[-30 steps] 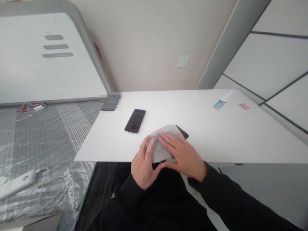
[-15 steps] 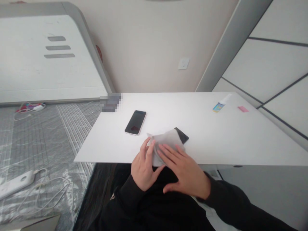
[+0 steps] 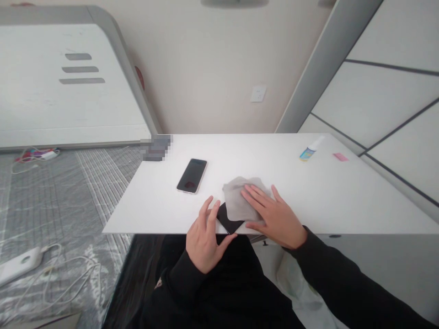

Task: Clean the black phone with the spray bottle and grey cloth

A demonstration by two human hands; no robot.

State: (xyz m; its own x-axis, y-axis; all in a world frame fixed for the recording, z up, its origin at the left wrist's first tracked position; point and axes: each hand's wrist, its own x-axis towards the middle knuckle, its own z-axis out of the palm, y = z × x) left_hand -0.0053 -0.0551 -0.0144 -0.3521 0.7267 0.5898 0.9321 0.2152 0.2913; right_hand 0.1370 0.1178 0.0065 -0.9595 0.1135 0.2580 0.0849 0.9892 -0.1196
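A black flat device [image 3: 229,225], its exact kind hidden, lies near the table's front edge with one corner showing. Most of it is covered by a thin grey cloth [image 3: 236,198]. My left hand [image 3: 205,237] holds the device at its near corner, thumb on the front side and fingers along the left. On top of the cloth rests my right hand [image 3: 274,214], flat with fingers stretched out and thumb apart. Just beyond my left hand, a phone [image 3: 192,176] with a dark screen and light edge lies face up.
On the white table [image 3: 137,205] a small spray bottle [image 3: 310,151] lies at the right, beside a pink slip [image 3: 340,156]. A blurred dark thing [image 3: 157,148] is at the far left corner. White cables [image 3: 68,278] and a white device [image 3: 20,265] lie on the grey bedding.
My right hand and the cloth have slid right and slightly away from me, uncovering the device's near corner and covering its far one. My left hand has stayed nearly still.
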